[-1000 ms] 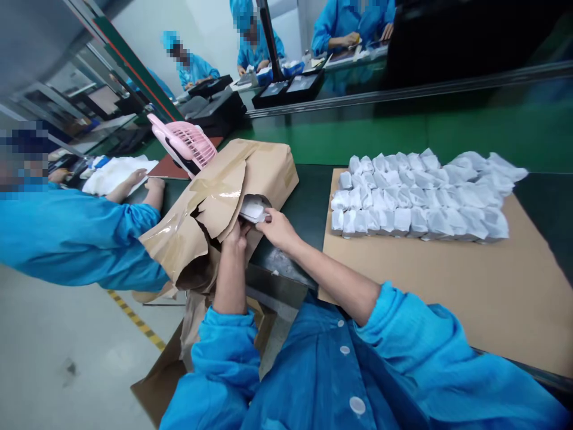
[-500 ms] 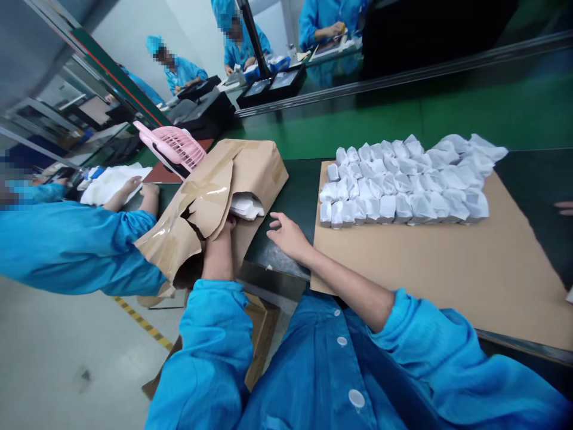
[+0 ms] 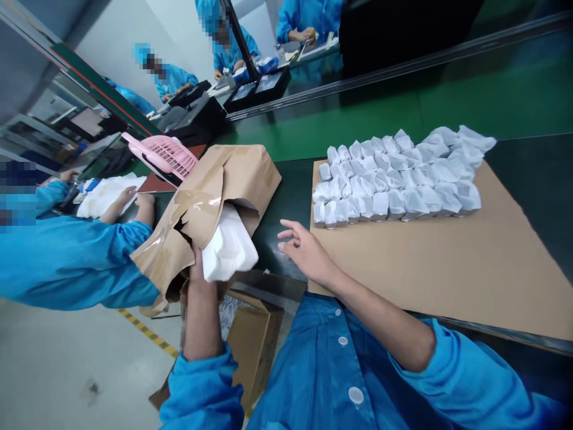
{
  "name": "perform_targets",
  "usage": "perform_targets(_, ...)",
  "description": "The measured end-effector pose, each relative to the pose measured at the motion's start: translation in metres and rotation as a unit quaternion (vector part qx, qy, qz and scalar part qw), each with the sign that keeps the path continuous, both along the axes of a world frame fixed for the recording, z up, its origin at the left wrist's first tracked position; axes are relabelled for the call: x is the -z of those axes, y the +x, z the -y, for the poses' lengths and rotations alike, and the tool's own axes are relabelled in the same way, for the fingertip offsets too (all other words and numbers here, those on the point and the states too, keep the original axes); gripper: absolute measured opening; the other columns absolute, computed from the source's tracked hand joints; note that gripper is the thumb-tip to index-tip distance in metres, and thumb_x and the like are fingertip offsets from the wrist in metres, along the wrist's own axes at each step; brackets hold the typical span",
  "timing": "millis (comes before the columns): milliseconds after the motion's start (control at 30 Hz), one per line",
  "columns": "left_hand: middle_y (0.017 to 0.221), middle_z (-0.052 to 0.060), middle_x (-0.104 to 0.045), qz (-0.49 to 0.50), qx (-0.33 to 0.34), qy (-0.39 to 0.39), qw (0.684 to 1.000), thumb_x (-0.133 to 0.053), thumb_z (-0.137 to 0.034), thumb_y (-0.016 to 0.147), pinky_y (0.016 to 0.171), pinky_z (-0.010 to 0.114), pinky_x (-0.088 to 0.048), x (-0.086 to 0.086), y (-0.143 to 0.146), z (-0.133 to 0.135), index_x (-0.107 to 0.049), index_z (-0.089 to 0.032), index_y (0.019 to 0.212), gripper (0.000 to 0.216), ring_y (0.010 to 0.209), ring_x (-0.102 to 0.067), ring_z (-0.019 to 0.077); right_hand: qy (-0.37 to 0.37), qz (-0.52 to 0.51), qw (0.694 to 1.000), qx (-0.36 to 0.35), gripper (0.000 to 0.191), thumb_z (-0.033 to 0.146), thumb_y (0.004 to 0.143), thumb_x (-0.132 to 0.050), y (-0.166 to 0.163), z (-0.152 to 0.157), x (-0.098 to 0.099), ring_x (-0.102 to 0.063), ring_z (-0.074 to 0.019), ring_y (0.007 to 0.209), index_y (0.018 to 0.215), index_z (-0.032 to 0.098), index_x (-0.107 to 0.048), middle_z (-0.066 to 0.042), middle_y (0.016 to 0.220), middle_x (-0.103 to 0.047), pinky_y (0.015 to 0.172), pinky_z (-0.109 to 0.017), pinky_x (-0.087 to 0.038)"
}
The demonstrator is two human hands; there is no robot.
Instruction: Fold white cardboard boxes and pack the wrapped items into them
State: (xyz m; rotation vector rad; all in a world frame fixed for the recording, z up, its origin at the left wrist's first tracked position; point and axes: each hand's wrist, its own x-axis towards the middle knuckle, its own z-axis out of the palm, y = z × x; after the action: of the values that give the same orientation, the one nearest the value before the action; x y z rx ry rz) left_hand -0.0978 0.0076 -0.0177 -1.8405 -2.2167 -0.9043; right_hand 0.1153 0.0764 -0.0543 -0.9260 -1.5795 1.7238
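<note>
My left hand (image 3: pixel 197 272) is closed on a stack of white packets (image 3: pixel 228 248) that sticks out of the torn opening of a brown paper parcel (image 3: pixel 215 197) at the table's left edge; its fingers are mostly hidden behind the stack. My right hand (image 3: pixel 304 251) hovers open, fingers spread, over the dark table just left of a brown cardboard sheet (image 3: pixel 425 269). Rows of small white wrapped packets (image 3: pixel 394 176) lie on the far part of that sheet.
A pink fan (image 3: pixel 163 156) lies behind the parcel. A co-worker in a blue coat (image 3: pixel 67 257) sits to my left, hands on white cloth (image 3: pixel 102 191). An open cardboard box (image 3: pixel 250 340) stands below the table edge. A green conveyor belt (image 3: pixel 403 107) runs behind, with other workers beyond it.
My left hand has drawn the white stack further out of the torn parcel, toward me. My right hand let go of the packets and moved right, now open near the cardboard sheet.
</note>
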Motion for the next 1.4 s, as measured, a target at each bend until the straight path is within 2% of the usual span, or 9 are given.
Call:
perform_targets(167, 0.083, 0.007, -0.071, 0.322, -0.003, -0.046, 0.945, -0.030, -0.049, 0.098, 0.077, 0.038, -0.058, 0.026, 0.048, 0.036, -0.068, -0.014, 0.103, 0.052, 0.081, -0.070, 0.0211, -0.109, -0.051, 0.992, -0.038, 0.076, 0.053, 0.089, -0.059, 0.013, 0.025, 0.003, -0.062, -0.0223, 0.111, 0.149, 0.014, -0.031, -0.018, 0.141, -0.050, 0.092, -0.037, -0.051)
perform_targets(300, 0.093, 0.009, -0.075, 0.708, -0.082, -0.025, 0.701, -0.049, -0.053, 0.081, 0.088, 0.043, -0.057, 0.031, 0.101, 0.042, -0.066, -0.013, 0.117, 0.056, 0.096, -0.070, 0.0307, -0.146, -0.155, 0.974, -0.074, 0.078, 0.056, 0.084, -0.067, 0.022, 0.044, 0.003, -0.054, -0.0262, 0.126, 0.145, 0.021, -0.035, -0.012, 0.141, -0.053, 0.102, -0.039, -0.047)
perform_targets(367, 0.102, 0.011, -0.074, 0.762, -0.075, -0.009, 0.643, -0.059, -0.049, 0.074, 0.090, 0.045, -0.056, 0.033, 0.117, 0.040, -0.059, -0.014, 0.128, 0.063, 0.099, -0.069, 0.0330, -0.141, -0.157, 0.975, -0.073, 0.081, 0.053, 0.080, -0.072, 0.029, 0.045, 0.000, -0.055, -0.0271, 0.124, 0.145, 0.021, -0.035, -0.011, 0.138, -0.055, 0.099, -0.039, -0.049)
perform_targets(533, 0.110, 0.013, -0.071, 0.710, 0.012, -0.023, 0.703, -0.062, -0.054, 0.075, 0.087, 0.047, -0.056, 0.046, 0.125, 0.025, -0.052, -0.015, 0.135, 0.073, 0.096, -0.069, 0.0336, -0.076, -0.040, 0.996, -0.024, 0.100, 0.046, 0.071, -0.080, 0.053, 0.037, -0.017, -0.049, -0.0284, 0.130, 0.151, 0.020, -0.026, -0.012, 0.147, -0.046, 0.105, -0.042, -0.045)
perform_targets(633, 0.121, 0.013, -0.066, 0.633, 0.073, 0.001, 0.771, -0.064, -0.054, 0.076, 0.092, 0.043, -0.053, 0.046, 0.122, 0.015, -0.049, -0.018, 0.137, 0.073, 0.108, -0.064, 0.0318, 0.082, 0.135, 0.985, 0.072, 0.102, 0.038, 0.070, -0.078, 0.064, 0.039, -0.026, -0.043, -0.0306, 0.133, 0.153, 0.018, -0.024, -0.013, 0.150, -0.042, 0.109, -0.046, -0.039)
perform_targets(767, 0.122, 0.007, -0.059, 0.266, 0.070, 0.235, 0.932, -0.076, -0.034, 0.073, 0.098, 0.039, -0.046, 0.022, 0.121, 0.009, -0.054, -0.027, 0.132, 0.063, 0.116, -0.056, 0.0255, 0.393, 0.329, 0.845, 0.151, 0.090, 0.032, 0.082, -0.065, 0.074, 0.044, -0.032, -0.051, -0.0326, 0.113, 0.155, 0.014, -0.017, -0.017, 0.132, -0.054, 0.092, -0.047, -0.045)
perform_targets(867, 0.098, 0.005, -0.063, 0.047, 0.099, 0.157, 0.981, -0.076, -0.030, 0.075, 0.088, 0.038, -0.046, 0.003, 0.126, 0.003, -0.066, -0.023, 0.106, 0.033, 0.094, -0.060, 0.0223, 0.494, 0.438, 0.737, 0.144, 0.081, 0.032, 0.090, -0.056, 0.079, 0.043, -0.033, -0.053, -0.0328, 0.100, 0.155, 0.008, -0.015, -0.021, 0.124, -0.055, 0.080, -0.044, -0.044)
perform_targets(1067, 0.085, 0.000, -0.061, 0.176, 0.089, -0.042, 0.979, -0.072, -0.033, 0.078, 0.076, 0.034, -0.047, 0.016, 0.137, -0.025, -0.064, -0.022, 0.085, 0.016, 0.078, -0.059, 0.0180, 0.473, 0.549, 0.686, 0.070, 0.077, 0.021, 0.086, -0.055, 0.076, 0.037, -0.029, -0.051, -0.0296, 0.090, 0.153, 0.005, -0.022, -0.020, 0.114, -0.057, 0.071, -0.040, -0.041)
perform_targets(1400, 0.077, -0.002, -0.065, 0.211, 0.050, -0.118, 0.969, -0.069, -0.033, 0.079, 0.078, 0.035, -0.044, 0.015, 0.136, -0.029, -0.064, -0.021, 0.092, 0.018, 0.071, -0.059, 0.0164, 0.481, 0.583, 0.652, 0.057, 0.074, 0.021, 0.089, -0.052, 0.066, 0.033, -0.025, -0.049, -0.0277, 0.088, 0.155, 0.008, -0.020, -0.016, 0.109, -0.055, 0.071, -0.038, -0.040)
